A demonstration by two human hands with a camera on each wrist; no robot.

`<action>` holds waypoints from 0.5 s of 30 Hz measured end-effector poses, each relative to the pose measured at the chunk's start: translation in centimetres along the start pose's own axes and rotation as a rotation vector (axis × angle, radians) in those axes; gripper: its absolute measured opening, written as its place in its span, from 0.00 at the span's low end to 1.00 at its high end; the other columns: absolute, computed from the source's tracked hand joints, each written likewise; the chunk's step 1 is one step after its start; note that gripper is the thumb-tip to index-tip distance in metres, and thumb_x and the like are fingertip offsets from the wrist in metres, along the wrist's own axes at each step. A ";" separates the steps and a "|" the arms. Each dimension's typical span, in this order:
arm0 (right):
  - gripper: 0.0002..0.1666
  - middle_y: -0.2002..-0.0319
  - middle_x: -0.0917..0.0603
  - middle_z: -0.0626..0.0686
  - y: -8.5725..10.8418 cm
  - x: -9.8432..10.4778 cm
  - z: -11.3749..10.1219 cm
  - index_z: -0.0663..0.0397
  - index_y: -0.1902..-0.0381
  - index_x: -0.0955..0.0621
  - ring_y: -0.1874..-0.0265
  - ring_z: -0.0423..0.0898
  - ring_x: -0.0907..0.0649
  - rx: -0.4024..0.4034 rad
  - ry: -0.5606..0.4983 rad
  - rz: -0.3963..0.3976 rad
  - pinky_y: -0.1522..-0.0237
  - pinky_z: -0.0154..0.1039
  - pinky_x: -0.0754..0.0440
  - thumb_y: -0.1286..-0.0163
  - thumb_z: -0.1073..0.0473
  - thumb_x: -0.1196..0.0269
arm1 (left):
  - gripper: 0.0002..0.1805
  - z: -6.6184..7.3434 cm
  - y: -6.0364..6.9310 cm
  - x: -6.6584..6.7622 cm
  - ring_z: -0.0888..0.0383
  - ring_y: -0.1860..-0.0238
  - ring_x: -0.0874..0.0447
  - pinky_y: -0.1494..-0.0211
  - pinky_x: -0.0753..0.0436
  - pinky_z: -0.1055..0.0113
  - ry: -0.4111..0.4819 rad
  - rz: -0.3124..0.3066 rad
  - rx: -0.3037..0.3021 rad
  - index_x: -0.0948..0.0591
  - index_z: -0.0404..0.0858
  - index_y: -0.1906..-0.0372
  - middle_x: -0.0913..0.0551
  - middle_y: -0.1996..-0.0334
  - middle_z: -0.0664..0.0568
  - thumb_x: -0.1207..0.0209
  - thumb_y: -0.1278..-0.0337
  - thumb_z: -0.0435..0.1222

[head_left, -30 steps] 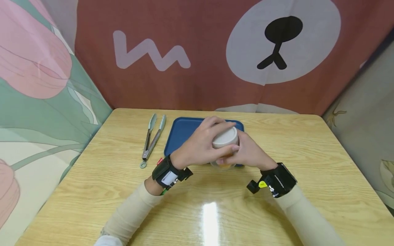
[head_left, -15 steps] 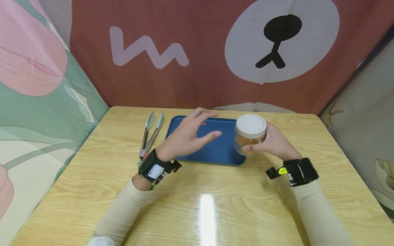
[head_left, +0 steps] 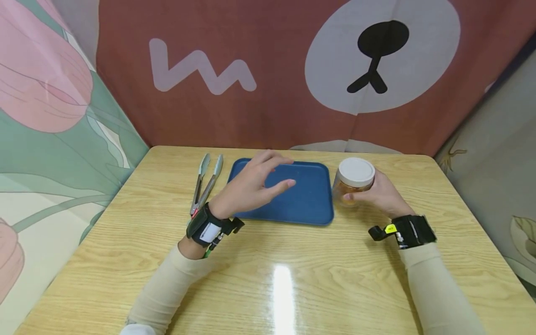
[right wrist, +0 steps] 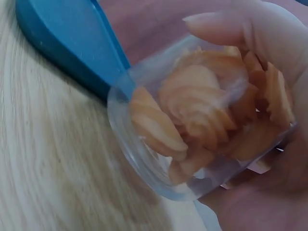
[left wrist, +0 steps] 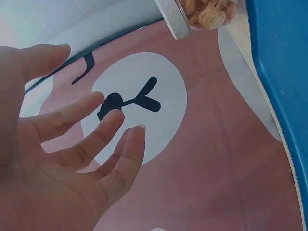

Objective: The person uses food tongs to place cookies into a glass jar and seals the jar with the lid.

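Note:
A clear jar (head_left: 342,190) with a white lid (head_left: 357,172) stands upright in my right hand (head_left: 383,193), just right of the blue tray. My right thumb and fingers grip its side. In the right wrist view, several golden swirled cookies (right wrist: 197,106) show through the wall of the jar. Over the left part of the blue tray (head_left: 305,195) hovers my left hand (head_left: 251,184), its fingers spread and holding nothing. The left wrist view shows the same hand (left wrist: 72,144) with a wide space between thumb and fingers.
Metal tongs (head_left: 205,188) with pale blue tips lie on the wooden table (head_left: 326,279) left of the tray, their lower end partly behind my left wrist. A printed cloth (head_left: 272,116) hangs behind the table's back edge.
Both hands were around the jar over the tray. My left hand has let go and moved left; my right hand has carried the jar right, past the tray's right edge.

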State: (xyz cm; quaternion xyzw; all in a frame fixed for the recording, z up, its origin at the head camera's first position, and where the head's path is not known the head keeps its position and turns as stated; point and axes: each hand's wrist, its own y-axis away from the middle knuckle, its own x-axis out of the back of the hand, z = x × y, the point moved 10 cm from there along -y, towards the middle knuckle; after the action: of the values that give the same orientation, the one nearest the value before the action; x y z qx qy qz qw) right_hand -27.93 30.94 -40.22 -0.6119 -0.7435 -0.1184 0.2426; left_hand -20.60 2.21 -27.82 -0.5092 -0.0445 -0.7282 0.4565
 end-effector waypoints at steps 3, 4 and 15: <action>0.56 0.36 0.23 0.50 -0.1 0.3 0.5 0.55 0.23 0.35 0.43 0.30 0.23 -0.014 0.006 0.017 0.42 0.25 0.27 0.44 0.59 0.18 | 0.26 -0.1 0.0 0.0 0.53 0.35 0.24 0.34 0.21 0.55 -0.011 -0.006 0.002 0.22 0.41 0.30 0.23 0.34 0.49 0.38 0.25 0.47; 0.56 0.35 0.23 0.51 -0.1 0.4 0.7 0.55 0.22 0.35 0.43 0.31 0.23 -0.019 0.012 0.022 0.41 0.25 0.27 0.44 0.58 0.18 | 0.26 -0.1 0.0 0.0 0.53 0.35 0.25 0.34 0.21 0.55 -0.015 -0.008 0.001 0.22 0.41 0.30 0.23 0.34 0.49 0.38 0.25 0.47; 0.62 0.28 0.27 0.64 -0.3 0.6 2.4 0.57 0.18 0.40 0.29 0.58 0.27 -0.102 0.063 0.051 0.29 0.58 0.31 0.43 0.54 0.18 | 0.25 -0.8 0.3 -0.1 0.53 0.37 0.24 0.37 0.21 0.54 -0.032 -0.051 0.032 0.21 0.42 0.32 0.22 0.37 0.49 0.39 0.25 0.49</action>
State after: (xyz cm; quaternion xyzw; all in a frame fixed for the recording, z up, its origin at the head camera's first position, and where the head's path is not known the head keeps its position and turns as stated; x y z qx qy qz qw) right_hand -28.83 32.54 -41.89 -0.6383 -0.7125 -0.1689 0.2374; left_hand -20.92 1.68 -28.38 -0.5122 -0.0765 -0.7304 0.4453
